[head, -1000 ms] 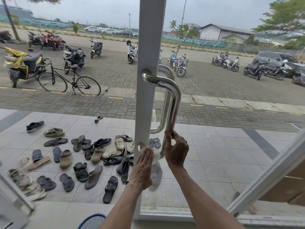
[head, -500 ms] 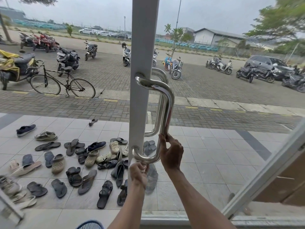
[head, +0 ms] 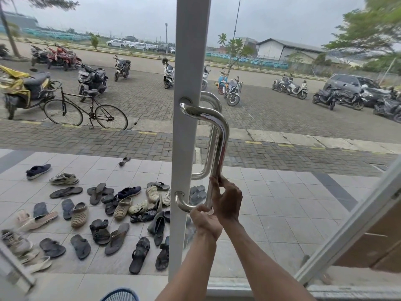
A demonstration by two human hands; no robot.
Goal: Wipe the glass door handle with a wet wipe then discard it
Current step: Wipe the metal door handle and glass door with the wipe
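Observation:
A polished steel door handle (head: pixel 221 137) curves out from the white door frame (head: pixel 189 61), with a matching handle behind the glass. My right hand (head: pixel 228 198) is closed around the lower part of the handle's upright bar. My left hand (head: pixel 205 220) is fisted under the handle's bottom bend, just beside the right hand. A small whitish bit of the wet wipe (head: pixel 209 211) shows between the left fingers and the steel. Most of the wipe is hidden inside the fist.
Through the glass, several sandals and shoes (head: pixel 112 213) lie on the tiled porch, with a bicycle (head: pixel 85 111) and parked motorbikes beyond. A second white door frame (head: pixel 351 220) slants up at the right. A blue round object (head: pixel 119 295) sits at the bottom edge.
My left hand went from flat against the frame with the wipe to a fist under the handle's bottom bend, moving right. My right hand kept its grip on the bar.

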